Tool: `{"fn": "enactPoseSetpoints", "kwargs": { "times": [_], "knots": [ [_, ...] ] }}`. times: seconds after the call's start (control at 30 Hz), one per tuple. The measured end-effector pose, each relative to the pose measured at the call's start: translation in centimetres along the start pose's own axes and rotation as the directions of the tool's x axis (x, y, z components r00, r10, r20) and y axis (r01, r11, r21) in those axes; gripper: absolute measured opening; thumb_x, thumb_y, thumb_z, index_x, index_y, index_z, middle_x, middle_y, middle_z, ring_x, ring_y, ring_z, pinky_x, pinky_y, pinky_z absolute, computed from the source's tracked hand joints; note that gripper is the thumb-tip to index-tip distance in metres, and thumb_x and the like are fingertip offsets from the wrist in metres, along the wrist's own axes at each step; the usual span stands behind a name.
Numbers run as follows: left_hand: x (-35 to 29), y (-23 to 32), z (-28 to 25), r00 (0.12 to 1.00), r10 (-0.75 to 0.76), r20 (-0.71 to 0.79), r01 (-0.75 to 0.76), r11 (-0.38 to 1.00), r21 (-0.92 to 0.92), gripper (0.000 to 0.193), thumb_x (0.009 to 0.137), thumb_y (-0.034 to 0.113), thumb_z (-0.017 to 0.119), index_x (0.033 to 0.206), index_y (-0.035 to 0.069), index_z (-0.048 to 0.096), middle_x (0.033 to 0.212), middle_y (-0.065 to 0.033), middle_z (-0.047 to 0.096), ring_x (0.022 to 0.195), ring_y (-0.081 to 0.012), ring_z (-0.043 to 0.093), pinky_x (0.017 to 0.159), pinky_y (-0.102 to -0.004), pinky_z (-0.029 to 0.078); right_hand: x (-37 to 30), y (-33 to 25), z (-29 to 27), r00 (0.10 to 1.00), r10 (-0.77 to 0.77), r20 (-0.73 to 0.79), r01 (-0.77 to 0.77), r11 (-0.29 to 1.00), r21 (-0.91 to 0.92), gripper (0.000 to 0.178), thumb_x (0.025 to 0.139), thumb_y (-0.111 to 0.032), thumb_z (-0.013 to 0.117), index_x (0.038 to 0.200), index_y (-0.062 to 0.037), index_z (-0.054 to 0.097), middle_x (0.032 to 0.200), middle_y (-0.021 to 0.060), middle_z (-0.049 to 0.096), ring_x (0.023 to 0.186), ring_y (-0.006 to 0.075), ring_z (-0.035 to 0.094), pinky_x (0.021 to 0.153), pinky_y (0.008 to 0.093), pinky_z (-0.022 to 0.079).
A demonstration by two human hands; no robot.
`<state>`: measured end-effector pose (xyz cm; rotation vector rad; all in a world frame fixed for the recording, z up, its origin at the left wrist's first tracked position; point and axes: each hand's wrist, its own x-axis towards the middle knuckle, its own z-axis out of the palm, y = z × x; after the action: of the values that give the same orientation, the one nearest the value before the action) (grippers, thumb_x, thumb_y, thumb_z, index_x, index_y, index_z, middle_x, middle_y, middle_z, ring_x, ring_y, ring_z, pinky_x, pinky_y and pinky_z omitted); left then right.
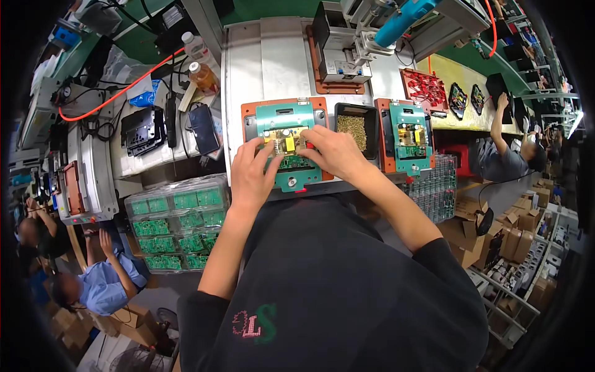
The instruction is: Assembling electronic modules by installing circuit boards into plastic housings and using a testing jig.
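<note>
In front of me, a circuit board (287, 133) with a yellow block-shaped part and several small components lies in a green fixture plate (266, 114) on an orange-brown base. My left hand (249, 177) grips the board's left edge with curled fingers. At the opposite edge, my right hand (338, 152) has its thumb and fingers bent around the board's side. The fingertips hide parts of both edges. Close to my right hand stands a black bin (356, 105) of small brass-coloured pieces. Farther right, a second fixture (406, 111) holds a similar board.
Clear trays of green boards (176, 223) stack at the left; more trays (437, 186) stand at the right. A machine with a blue cylinder (406, 23) rises beyond the fixtures. Bottles (203, 75) and a phone (203, 127) lie left. Co-workers sit on both sides.
</note>
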<state>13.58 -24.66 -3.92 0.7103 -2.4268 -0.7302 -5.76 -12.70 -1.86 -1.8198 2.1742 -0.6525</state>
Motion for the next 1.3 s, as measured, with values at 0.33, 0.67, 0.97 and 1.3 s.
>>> {"fn": "enactPoseSetpoints", "kwargs": {
  "times": [0.33, 0.67, 0.97, 1.3],
  "knots": [
    [0.8, 0.0, 0.2, 1.000, -0.014, 0.017, 0.014, 0.999, 0.044, 0.029, 0.081, 0.014, 0.077, 0.107, 0.004, 0.070, 0.118, -0.0099, 0.061, 0.109, -0.0306, 0.058, 0.088, -0.0432, 0.044, 0.6, 0.1, 0.0, 0.998, 0.054, 0.008, -0.055, 0.998, 0.025, 0.033, 0.089, -0.031, 0.072, 0.111, -0.0075, 0.063, 0.094, 0.0077, 0.062, 0.082, 0.0312, 0.066, 0.065, 0.0417, 0.053],
    [-9.2, -6.6, -0.3, 0.854, -0.521, 0.001, 0.428, 0.701, -0.570, 0.054, 0.086, 0.009, 0.072, 0.137, 0.002, 0.054, 0.140, -0.0213, 0.052, 0.129, -0.0386, 0.051, 0.111, -0.0414, 0.039, -5.5, -1.7, -4.7, 0.923, 0.363, 0.125, -0.380, 0.818, 0.432, 0.026, 0.098, -0.011, 0.054, 0.118, 0.0005, 0.066, 0.101, 0.0158, 0.067, 0.090, 0.0234, 0.065, 0.079, 0.0332, 0.050],
    [-13.4, -5.1, 0.4, 0.918, -0.397, -0.017, 0.381, 0.891, -0.247, 0.071, 0.081, 0.004, 0.074, 0.146, 0.003, 0.046, 0.148, -0.0265, 0.045, 0.137, -0.0409, 0.045, 0.112, -0.0423, 0.039, -5.7, -1.8, -3.9, 0.916, 0.377, 0.139, -0.369, 0.653, 0.661, 0.023, 0.096, -0.005, 0.063, 0.116, 0.0056, 0.066, 0.093, 0.0057, 0.070, 0.083, 0.0093, 0.066, 0.075, 0.0233, 0.052],
    [-13.2, -6.2, 1.5, 0.926, -0.372, -0.068, 0.336, 0.892, -0.302, 0.073, 0.077, 0.002, 0.076, 0.144, 0.003, 0.048, 0.146, -0.0253, 0.049, 0.139, -0.0380, 0.045, 0.113, -0.0419, 0.038, -7.8, -2.4, -5.5, 0.941, 0.309, 0.139, -0.300, 0.570, 0.765, 0.019, 0.094, -0.008, 0.067, 0.109, 0.0027, 0.071, 0.092, 0.0053, 0.074, 0.079, 0.0062, 0.064, 0.068, 0.0220, 0.050]
  ]
}}
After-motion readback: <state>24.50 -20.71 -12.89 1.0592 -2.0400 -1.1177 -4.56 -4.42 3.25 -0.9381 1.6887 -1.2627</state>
